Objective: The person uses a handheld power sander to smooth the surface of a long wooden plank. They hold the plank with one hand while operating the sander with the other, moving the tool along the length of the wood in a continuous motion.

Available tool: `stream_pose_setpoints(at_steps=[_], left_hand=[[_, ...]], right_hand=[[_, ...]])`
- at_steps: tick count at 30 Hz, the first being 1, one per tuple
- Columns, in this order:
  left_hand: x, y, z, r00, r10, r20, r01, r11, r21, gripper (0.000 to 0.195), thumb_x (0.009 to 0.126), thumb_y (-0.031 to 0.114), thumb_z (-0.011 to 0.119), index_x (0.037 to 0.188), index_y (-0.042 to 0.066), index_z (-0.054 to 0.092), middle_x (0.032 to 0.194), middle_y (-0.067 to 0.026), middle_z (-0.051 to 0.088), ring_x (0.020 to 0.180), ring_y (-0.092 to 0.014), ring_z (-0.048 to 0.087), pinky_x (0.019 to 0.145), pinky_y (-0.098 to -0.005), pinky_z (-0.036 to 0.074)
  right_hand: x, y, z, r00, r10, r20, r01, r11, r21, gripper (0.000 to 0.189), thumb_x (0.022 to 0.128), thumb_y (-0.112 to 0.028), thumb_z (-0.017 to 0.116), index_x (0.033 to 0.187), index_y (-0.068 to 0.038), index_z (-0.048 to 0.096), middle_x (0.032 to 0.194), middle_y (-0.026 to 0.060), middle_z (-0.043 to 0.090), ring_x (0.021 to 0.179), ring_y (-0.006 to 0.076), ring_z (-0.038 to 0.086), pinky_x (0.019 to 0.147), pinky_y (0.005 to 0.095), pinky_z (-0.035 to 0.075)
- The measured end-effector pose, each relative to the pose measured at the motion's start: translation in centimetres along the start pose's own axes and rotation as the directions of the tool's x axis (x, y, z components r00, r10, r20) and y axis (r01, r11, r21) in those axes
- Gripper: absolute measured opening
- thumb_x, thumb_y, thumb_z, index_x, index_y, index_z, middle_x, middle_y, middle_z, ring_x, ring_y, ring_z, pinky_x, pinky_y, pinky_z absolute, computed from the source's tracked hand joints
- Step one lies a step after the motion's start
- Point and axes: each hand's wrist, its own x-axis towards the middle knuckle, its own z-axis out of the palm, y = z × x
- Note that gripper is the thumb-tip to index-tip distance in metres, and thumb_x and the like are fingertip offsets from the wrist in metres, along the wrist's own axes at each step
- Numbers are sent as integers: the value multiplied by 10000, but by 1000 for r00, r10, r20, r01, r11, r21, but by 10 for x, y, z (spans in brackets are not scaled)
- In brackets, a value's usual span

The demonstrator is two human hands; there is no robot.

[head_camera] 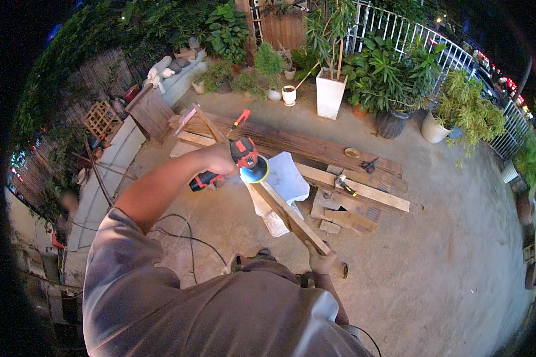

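My left hand [219, 159] grips a red and black cordless drill [244, 151] by its handle, with the battery end at the lower left. A round sanding pad [262, 171] on the drill's front rests against, or just above, a long wooden strip [279, 204]; I cannot tell which. Around the strip's near end my right hand [320, 259] is closed. The strip slants away over a white plastic stool [288, 172], and its far part [210, 122] shows beyond the drill. The pad's face is mostly hidden.
Stacked brown planks [295, 142] lie behind the stool. A hammer [346, 185] rests on a pale board [375, 193], near scissors [370, 166] and a tape roll [352, 153]. A red-handled tool [240, 121] lies on the planks. Black cable [191, 238] loops across the floor at left.
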Motion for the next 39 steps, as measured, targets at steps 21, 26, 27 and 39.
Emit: stream_pose_setpoints(at_steps=[21,26,27,39], left_hand=[[-5,27,6,997,46,62,-46,999,-1,71,646,6,604,708,-1,571,610,-92,594,496,-173,583,447,-323,473],[4,14,-1,1000,0,-8,1,995,103,165,599,54,640,754,16,597,640,-91,633,554,-172,627,508,-335,498],[5,11,-6,1000,1,-12,0,995,104,165,599,54,640,754,16,597,640,-91,633,554,-172,627,508,-335,498],[5,3,-18,996,-60,-66,66,993,101,167,621,69,646,769,16,590,680,-67,618,540,-151,602,490,-325,495]], right_hand=[[-7,-3,3,1000,-31,-4,31,999,-27,262,751,-140,832,919,16,704,796,82,712,711,106,648,646,278,527],[-7,-7,3,997,72,-25,-71,997,10,265,748,-149,834,910,15,703,800,88,721,712,117,664,650,284,537],[-5,-3,3,997,68,-26,-68,998,13,265,748,-149,834,910,15,703,800,88,721,712,117,664,650,284,537],[-1,14,-2,997,75,35,-71,993,-93,274,743,-165,838,885,26,702,786,117,715,706,152,674,653,299,534]])
